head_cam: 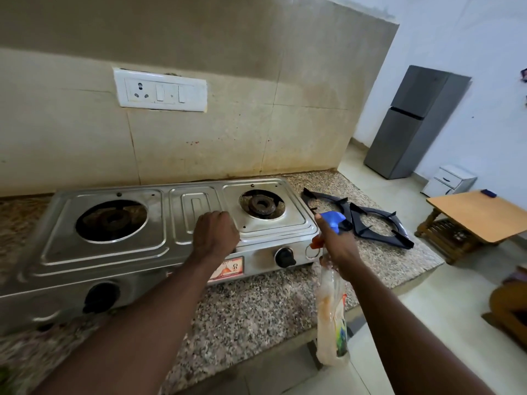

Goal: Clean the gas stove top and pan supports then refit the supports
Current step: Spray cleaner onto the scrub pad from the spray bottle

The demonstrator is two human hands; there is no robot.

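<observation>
Left hand (215,233) rests knuckles-up on the stove top (196,206), fingers curled under; cannot tell whether it holds anything. Right hand (338,246) is clamped round the neck of a spray bottle (332,315), just right of the stove. Two pan supports (328,197) lie on the surface (256,303) just beyond the right hand.

Speckled counter (256,303) carries the gas stove (114,252) and two pan supports (358,220), seemingly overlapping.
</observation>
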